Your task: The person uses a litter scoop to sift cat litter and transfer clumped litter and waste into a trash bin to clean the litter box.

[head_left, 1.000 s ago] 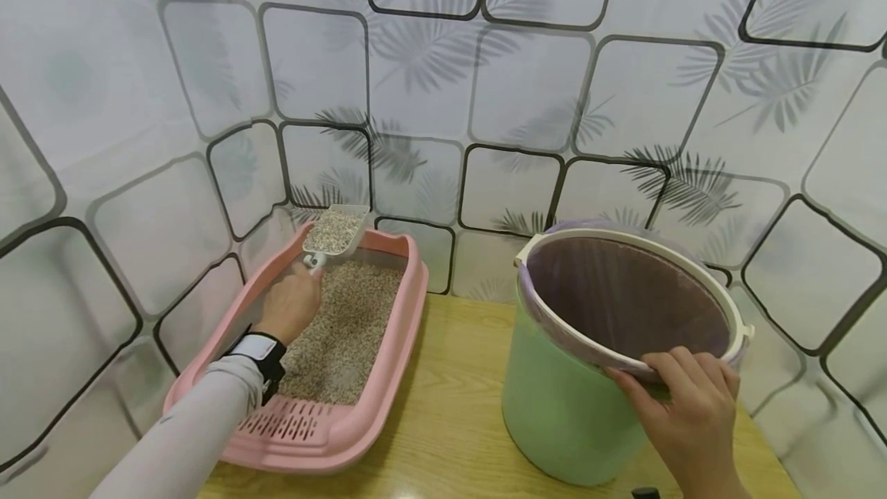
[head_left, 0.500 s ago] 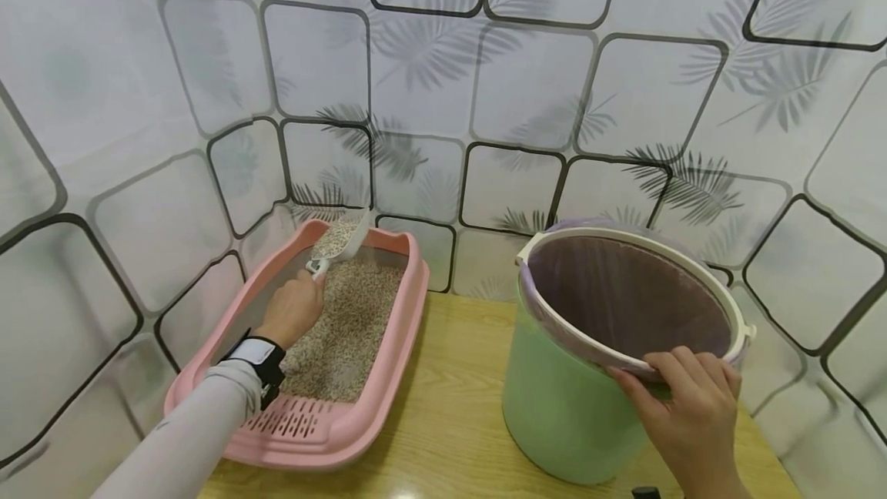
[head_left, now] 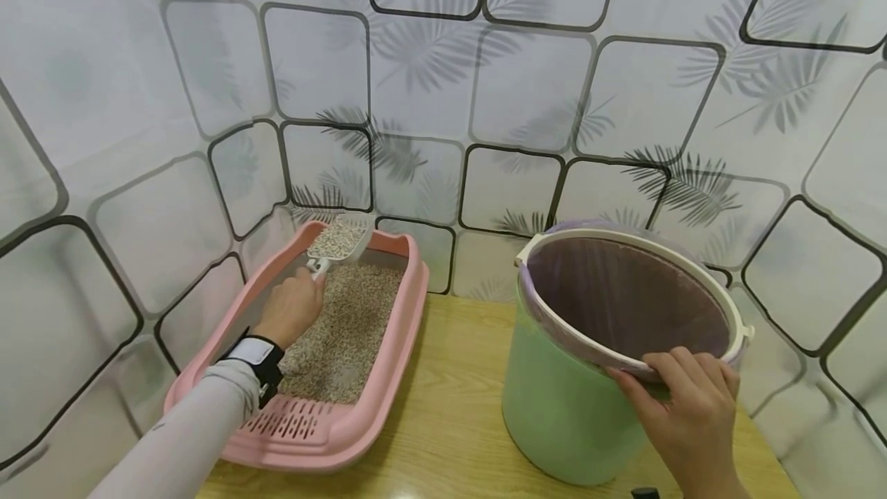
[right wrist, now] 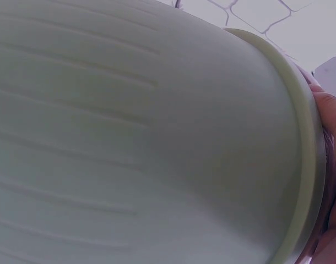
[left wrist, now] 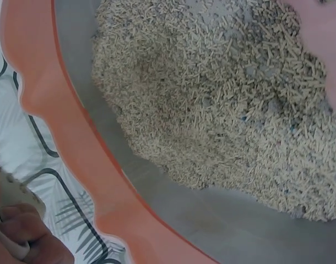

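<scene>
My left hand [head_left: 291,306] grips the handle of a white litter scoop [head_left: 363,231], its bowl loaded with pale pellet litter. The scoop is held above the far end of a pink litter box [head_left: 405,360]. Inside the box lies a bed of litter [left wrist: 212,99], seen closely in the left wrist view. At the right, a green bucket [head_left: 568,414] stands with a purple bag lining it, held by a cream rim ring [head_left: 554,333]. My right hand [head_left: 693,406] grips the bucket's near rim, thumb outside and fingers over the ring.
Patterned white sheeting [head_left: 430,83] rises behind and on both sides. A wooden tabletop [head_left: 450,406] shows between litter box and bucket. The box's front has a slotted pink step [head_left: 284,422]. A small black object [head_left: 646,493] pokes in at the bottom edge.
The scoop's bowl tilts sideways and then levels again, dropping slightly with my left hand. Its heap of litter looks a little smaller. My right hand and the bucket stay put.
</scene>
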{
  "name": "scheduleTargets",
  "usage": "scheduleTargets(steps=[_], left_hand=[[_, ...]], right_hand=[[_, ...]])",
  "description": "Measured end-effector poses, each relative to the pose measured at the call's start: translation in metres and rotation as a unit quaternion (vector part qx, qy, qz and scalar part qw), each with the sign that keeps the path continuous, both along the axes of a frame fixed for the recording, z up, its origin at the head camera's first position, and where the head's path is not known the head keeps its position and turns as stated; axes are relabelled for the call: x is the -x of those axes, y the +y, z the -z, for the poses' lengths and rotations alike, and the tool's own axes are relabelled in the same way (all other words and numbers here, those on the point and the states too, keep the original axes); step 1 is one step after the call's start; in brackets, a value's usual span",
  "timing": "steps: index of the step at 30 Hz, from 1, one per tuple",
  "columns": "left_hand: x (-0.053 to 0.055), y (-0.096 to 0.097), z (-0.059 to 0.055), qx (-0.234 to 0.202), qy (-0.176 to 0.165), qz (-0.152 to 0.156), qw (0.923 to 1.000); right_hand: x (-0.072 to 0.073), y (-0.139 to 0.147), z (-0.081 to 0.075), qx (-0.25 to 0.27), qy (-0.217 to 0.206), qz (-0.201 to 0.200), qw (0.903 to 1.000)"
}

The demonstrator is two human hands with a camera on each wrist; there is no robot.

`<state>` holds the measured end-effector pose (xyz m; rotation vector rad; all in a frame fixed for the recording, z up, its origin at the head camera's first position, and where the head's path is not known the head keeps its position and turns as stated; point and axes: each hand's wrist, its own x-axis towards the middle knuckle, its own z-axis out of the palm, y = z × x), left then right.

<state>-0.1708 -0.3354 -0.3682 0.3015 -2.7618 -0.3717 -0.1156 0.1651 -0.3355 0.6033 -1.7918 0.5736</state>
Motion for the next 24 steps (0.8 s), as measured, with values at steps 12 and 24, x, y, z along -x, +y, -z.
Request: scheduleTargets(steps=[12, 24], left_hand=[[-0.005, -0.009, -0.004, 0.060, 0.023, -0.015, 0.9978], [-0.009, -0.018, -0.010, 0.032, 0.024, -0.047, 0.9981]], right_hand=[[0.000, -0.001, -0.002, 0.001, 0.000, 0.002, 1.0000], [0.001, -0.002, -0.001, 0.007, 0.008, -0.003, 0.9999]])
